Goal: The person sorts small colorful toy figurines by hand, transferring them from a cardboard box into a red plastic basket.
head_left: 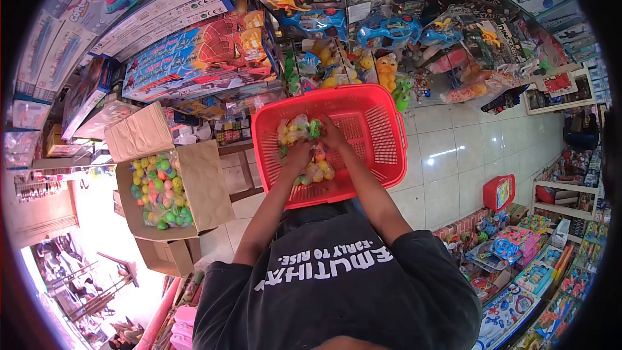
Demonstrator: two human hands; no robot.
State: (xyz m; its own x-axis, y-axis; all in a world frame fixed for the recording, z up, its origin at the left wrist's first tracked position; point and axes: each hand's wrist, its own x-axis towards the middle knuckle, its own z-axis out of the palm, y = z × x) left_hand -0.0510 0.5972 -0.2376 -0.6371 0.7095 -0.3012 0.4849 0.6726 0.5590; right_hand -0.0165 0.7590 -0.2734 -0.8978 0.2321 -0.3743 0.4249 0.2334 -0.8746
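Observation:
A red plastic basket (pixel 376 123) sits in front of me at waist height. Inside it lie clear packets of small colourful toy balls (pixel 315 170). My left hand (pixel 298 155) rests on the packets at the basket's left side, fingers closed on one of them. My right hand (pixel 332 135) reaches deeper into the basket and grips another clear packet of balls (pixel 297 129) near the back wall. Both forearms come up from my black printed shirt (pixel 337 279).
To the left stands an open cardboard box (pixel 204 188) full of the same colourful balls (pixel 159 191). Shelves of boxed toys (pixel 194 58) and hanging dinosaur packs (pixel 382 6) fill the back. A tiled floor (pixel 466 155) lies right, with a small red basket (pixel 499 191) and floor displays (pixel 518 259).

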